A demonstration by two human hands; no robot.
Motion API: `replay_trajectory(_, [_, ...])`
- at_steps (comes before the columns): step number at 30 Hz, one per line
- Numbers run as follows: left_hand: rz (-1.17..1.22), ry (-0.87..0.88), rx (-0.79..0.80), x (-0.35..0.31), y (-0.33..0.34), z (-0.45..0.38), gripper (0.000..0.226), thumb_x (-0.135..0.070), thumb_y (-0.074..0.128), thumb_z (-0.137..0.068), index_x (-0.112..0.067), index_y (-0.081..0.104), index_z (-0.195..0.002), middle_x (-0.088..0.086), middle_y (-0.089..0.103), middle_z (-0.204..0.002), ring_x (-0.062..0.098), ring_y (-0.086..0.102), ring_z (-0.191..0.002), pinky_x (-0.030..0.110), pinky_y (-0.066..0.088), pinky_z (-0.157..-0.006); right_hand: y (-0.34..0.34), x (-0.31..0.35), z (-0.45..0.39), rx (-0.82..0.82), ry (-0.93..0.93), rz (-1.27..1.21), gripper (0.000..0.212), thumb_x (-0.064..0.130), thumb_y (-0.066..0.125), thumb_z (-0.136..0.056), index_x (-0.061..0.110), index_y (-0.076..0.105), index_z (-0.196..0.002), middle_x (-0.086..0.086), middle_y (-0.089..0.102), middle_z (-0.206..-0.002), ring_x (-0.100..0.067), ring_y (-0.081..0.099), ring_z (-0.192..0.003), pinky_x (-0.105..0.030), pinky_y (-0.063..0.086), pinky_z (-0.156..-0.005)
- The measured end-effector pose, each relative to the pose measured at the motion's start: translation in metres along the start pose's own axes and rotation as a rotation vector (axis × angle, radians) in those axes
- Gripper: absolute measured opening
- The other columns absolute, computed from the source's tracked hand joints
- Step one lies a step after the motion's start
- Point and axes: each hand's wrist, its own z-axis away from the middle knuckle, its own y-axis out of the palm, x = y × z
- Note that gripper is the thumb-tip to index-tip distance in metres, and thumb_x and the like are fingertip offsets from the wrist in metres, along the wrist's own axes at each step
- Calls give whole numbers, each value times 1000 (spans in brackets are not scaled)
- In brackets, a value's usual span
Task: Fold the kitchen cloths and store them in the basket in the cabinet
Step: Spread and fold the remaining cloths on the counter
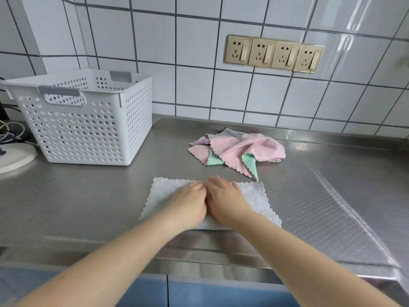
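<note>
A pale grey cloth [259,198] with scalloped edges lies flat on the steel counter near its front edge. My left hand [190,203] and my right hand [225,199] lie side by side on the middle of it, palms down, fingers straight and pointing away. Behind the cloth, a crumpled heap of cloths [241,149] in pink, green and grey sits near the wall. A white perforated basket [88,120] with grey handles stands on the counter at the left, and I see nothing inside it.
The steel counter [332,196] runs to the tiled wall, which carries a row of gold sockets [274,53]. A white round base with cables [13,156] sits left of the basket. Blue cabinet fronts [199,293] show below the counter edge.
</note>
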Motion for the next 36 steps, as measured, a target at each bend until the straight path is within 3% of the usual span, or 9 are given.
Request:
replay_trajectory(4, [-111,-90,54,6,13,10,54,-31,25,-100,-14,14,-150,1,9,-159,15,5,-146,35,3,-117,14,-5,8,-10,21,43,42,34,27,-100,22,38,-138,5,31,-152,-11,20,-142,-36,19,-111])
replay_trajectory(13, [-117,-197,115,43,-3,25,68,-55,23,-96,-18,11,-151,0,2,-160,16,0,-146,35,0,-118,-1,-64,34,120,181,80,63,62,21,-93,31,18,-148,8,13,-158,-13,8,-145,-45,10,-116])
replay_trajectory(17, [-69,-73,-50,34,-12,37,50,-39,38,-98,-17,36,-143,-2,28,-154,15,19,-143,33,8,-117,-6,-70,37,124,239,103,57,58,26,-94,32,26,-145,9,19,-156,-14,14,-144,-51,11,-113])
replay_trajectory(20, [-48,239,-243,8,-14,54,34,-15,53,-85,-18,65,-117,-2,63,-120,20,57,-112,32,36,-103,-12,-58,28,9,135,134,44,41,39,-94,31,41,-137,10,35,-148,-14,31,-137,-52,12,-112])
replay_trajectory(22, [-21,326,-247,-11,-12,64,33,-11,54,-76,-19,72,-103,-3,68,-99,21,62,-92,31,45,-91,-13,-43,20,-66,-31,58,45,24,43,-91,32,47,-135,10,42,-144,-13,38,-133,-46,17,-113])
replay_trajectory(25, [-63,321,-215,-24,-11,73,30,-17,57,-71,-23,75,-94,-6,66,-86,19,64,-78,29,49,-82,-10,-21,9,42,-120,0,52,12,38,-90,33,44,-137,11,38,-147,-12,34,-136,-44,13,-115])
replay_trajectory(29, [-106,284,-160,-15,-12,82,35,-17,53,-75,-24,72,-103,-6,66,-95,20,63,-86,31,43,-95,-12,-15,3,207,-73,56,55,10,31,-91,38,43,-137,14,36,-149,-15,33,-136,-49,12,-114])
replay_trajectory(33, [-98,245,-97,1,-14,91,38,-18,42,-84,-28,63,-114,-10,59,-115,15,55,-108,32,16,-112,-20,-21,14,175,-106,118,49,13,33,-92,38,48,-132,12,46,-140,-17,39,-129,-47,21,-110])
replay_trajectory(36, [-111,246,-94,17,-22,99,33,-17,46,-82,-27,64,-108,-12,60,-115,10,58,-106,37,18,-114,-26,-27,30,149,-138,106,43,17,35,-94,36,52,-128,8,52,-130,-19,43,-124,-42,24,-109])
